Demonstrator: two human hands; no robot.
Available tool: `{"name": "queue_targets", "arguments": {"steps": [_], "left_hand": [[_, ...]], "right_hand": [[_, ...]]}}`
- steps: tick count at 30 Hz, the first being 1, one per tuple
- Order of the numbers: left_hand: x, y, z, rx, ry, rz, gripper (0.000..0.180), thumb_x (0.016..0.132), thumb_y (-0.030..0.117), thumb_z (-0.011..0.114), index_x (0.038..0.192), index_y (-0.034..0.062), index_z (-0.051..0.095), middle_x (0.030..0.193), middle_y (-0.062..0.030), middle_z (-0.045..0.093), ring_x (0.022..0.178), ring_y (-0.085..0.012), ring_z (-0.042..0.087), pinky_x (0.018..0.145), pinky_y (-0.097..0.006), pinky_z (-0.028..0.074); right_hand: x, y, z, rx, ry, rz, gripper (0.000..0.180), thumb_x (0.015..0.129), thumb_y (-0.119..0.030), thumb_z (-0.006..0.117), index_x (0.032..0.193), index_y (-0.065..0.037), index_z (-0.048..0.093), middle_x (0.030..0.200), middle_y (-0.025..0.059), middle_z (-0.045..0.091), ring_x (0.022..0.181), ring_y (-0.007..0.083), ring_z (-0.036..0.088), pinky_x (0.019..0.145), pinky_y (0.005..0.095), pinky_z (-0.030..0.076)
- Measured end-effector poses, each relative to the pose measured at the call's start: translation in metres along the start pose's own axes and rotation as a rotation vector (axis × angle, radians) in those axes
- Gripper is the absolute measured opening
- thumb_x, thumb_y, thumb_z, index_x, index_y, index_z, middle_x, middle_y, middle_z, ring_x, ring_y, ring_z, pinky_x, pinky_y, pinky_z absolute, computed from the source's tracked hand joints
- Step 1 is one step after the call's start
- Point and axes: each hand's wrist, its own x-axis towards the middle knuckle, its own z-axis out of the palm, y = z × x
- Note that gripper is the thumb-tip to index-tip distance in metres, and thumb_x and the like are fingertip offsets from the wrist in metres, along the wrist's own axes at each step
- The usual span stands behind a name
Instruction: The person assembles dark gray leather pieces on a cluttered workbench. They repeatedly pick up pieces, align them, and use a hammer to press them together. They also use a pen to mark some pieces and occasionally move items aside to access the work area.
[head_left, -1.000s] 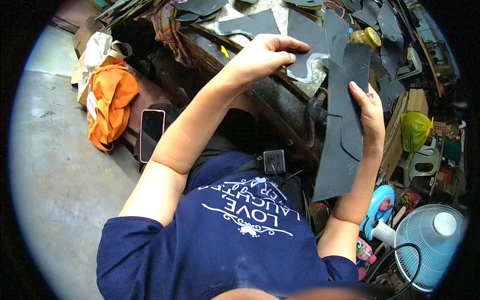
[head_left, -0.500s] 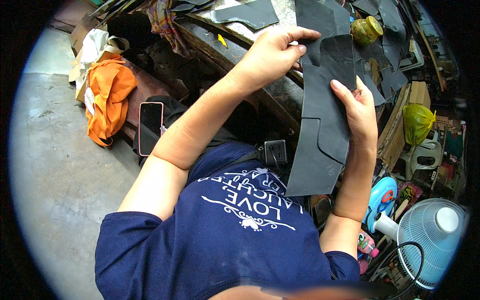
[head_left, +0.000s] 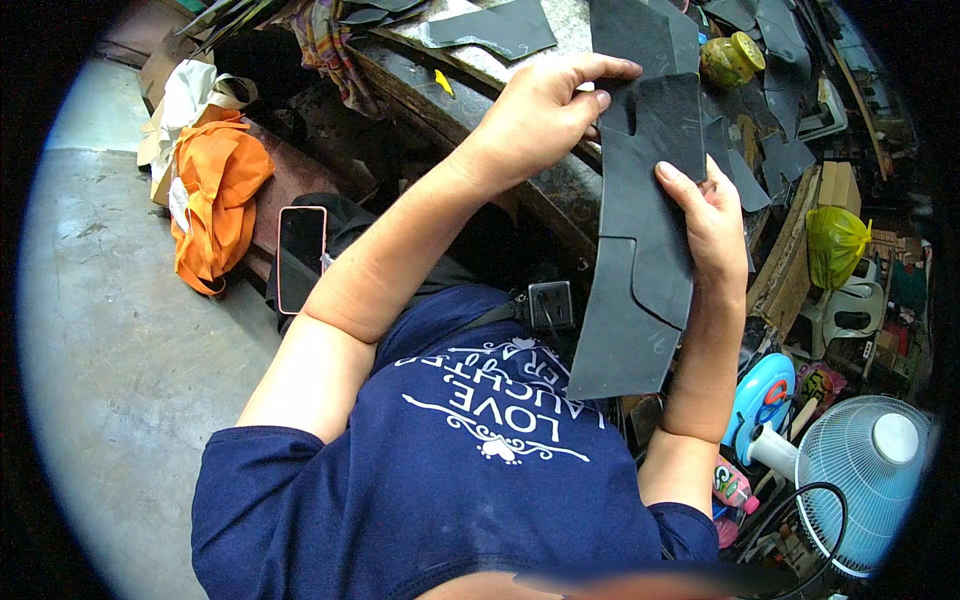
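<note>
A long dark grey sheet [head_left: 640, 290] of smooth, leather-like material hangs over the bench edge toward my body. A curved cut or seam line crosses its lower half. My right hand [head_left: 708, 215] grips its right edge, thumb on top and fingers mostly hidden behind. At the sheet's upper left edge, my left hand [head_left: 545, 120] is closed, with the thumb on the material and the index finger stretched along it. Whatever lies under those fingertips is hidden. Beyond them, another dark sheet [head_left: 630, 35] lies on the bench.
A jar [head_left: 730, 62] with a yellow lid stands among dark scraps on the bench [head_left: 575, 22]. A phone [head_left: 302, 258] lies left of my lap, near an orange cloth [head_left: 222, 195]. To the right are a blue fan [head_left: 860, 480] and a yellow-green bag [head_left: 836, 245].
My right hand and the dark sheet have shifted slightly left and toward my body. My left hand stays nearly in place at the upper edge.
</note>
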Motion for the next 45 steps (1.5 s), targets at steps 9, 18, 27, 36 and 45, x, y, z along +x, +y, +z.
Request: {"name": "queue_targets", "arguments": {"steps": [9, 18, 27, 36, 45], "left_hand": [[-0.002, 0.004, 0.001, -0.031, 0.007, 0.006, 0.032, 0.09, 0.001, 0.055, 0.12, 0.0051, 0.065, 0.093, -0.0102, 0.07, 0.071, -0.0111, 0.064, 0.066, -0.026, 0.056], [-0.004, 0.003, 0.002, -0.183, -0.032, -0.047, 0.038, 0.087, 0.002, 0.062, 0.125, -0.0003, 0.061, 0.092, -0.0084, 0.069, 0.075, -0.0103, 0.065, 0.067, -0.025, 0.056], [-0.007, 0.016, -0.002, -0.28, -0.15, -0.119, 0.066, 0.08, -0.009, 0.066, 0.141, -0.0025, 0.042, 0.123, -0.0104, 0.06, 0.097, -0.013, 0.064, 0.085, -0.027, 0.055], [-0.013, 0.031, 0.006, -0.355, -0.213, -0.108, 0.078, 0.075, -0.009, 0.069, 0.146, 0.0003, 0.038, 0.134, -0.008, 0.052, 0.114, -0.012, 0.055, 0.097, -0.027, 0.047], [-0.014, 0.031, 0.007, -0.417, -0.251, -0.106, 0.078, 0.076, -0.009, 0.068, 0.147, 0.0028, 0.038, 0.132, -0.0074, 0.055, 0.113, -0.0119, 0.056, 0.096, -0.026, 0.047]], "right_hand": [[-0.002, -0.004, 0.003, 0.0, 0.001, -0.004, 0.031, 0.092, -0.006, 0.063, 0.121, 0.003, 0.057, 0.108, 0.0095, 0.067, 0.089, 0.0136, 0.065, 0.08, 0.0276, 0.054], [-0.003, 0.002, 0.002, 0.001, 0.012, -0.022, 0.031, 0.092, -0.006, 0.063, 0.122, 0.002, 0.057, 0.109, 0.0096, 0.067, 0.092, 0.0137, 0.065, 0.082, 0.0277, 0.053], [-0.002, 0.0, 0.004, -0.047, 0.097, -0.03, 0.031, 0.092, -0.01, 0.066, 0.121, -0.001, 0.059, 0.103, 0.004, 0.067, 0.088, 0.0101, 0.063, 0.08, 0.0257, 0.052], [0.004, -0.001, -0.003, 0.066, 0.08, -0.298, 0.029, 0.093, -0.011, 0.066, 0.119, 0.001, 0.062, 0.109, 0.0069, 0.068, 0.096, 0.0111, 0.063, 0.087, 0.0263, 0.049], [0.004, -0.007, -0.006, 0.09, 0.023, -0.207, 0.029, 0.092, -0.009, 0.066, 0.118, 0.003, 0.062, 0.108, 0.0077, 0.068, 0.094, 0.0116, 0.063, 0.087, 0.0268, 0.05]]}}
